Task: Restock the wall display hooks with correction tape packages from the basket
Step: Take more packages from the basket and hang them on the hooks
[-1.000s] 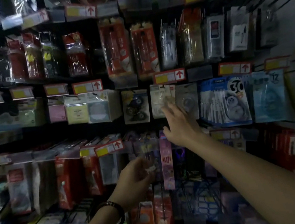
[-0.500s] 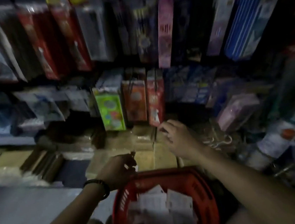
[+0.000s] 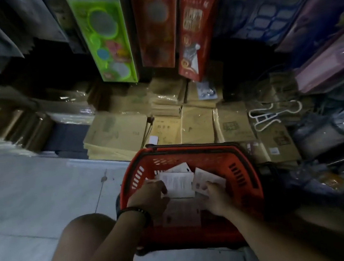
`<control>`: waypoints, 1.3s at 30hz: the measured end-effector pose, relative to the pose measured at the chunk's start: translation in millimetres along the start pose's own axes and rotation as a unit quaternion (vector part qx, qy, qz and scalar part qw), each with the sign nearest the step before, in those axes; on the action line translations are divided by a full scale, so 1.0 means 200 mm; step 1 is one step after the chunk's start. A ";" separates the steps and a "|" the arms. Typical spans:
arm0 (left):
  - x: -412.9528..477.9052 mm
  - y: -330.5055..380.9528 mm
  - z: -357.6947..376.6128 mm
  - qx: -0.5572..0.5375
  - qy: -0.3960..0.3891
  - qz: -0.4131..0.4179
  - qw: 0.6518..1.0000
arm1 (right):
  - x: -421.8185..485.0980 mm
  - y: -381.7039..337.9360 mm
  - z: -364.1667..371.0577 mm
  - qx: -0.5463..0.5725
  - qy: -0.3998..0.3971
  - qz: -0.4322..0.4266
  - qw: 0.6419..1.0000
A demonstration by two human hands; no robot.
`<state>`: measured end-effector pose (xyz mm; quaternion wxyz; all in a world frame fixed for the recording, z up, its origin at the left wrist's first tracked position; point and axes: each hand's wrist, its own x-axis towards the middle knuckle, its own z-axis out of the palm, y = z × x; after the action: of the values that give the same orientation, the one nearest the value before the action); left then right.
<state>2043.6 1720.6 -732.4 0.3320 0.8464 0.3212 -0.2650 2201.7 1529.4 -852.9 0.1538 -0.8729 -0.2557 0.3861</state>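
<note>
1. Packages, white, flat and card-backed, heaped in the red plastic basket, long axes pointing away.
2. Left hand covers one's left edge; right hand touches another's near corner.
3. Pinching or just touching? Cannot tell.

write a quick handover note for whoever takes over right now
Left hand: in the red basket, on the correction tape packages; grip unclear.
Right hand: in the basket, pinching one package.
Basket sits on the floor; several packages lie inside.
Done: cannot tell, the hooks are out of view.
Left to do: lift packages, hang them on the hooks.
</note>
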 end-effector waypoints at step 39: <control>0.16 -0.08 0.10 0.034 -0.084 0.000 0.996 | 0.52 -0.26 0.21 -0.075 -0.012 -0.061 0.995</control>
<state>2047.8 1727.8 -772.1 0.3286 0.8319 0.2831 -0.3462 2211.6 1634.2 -917.6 0.1084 -0.8602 -0.3384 0.3658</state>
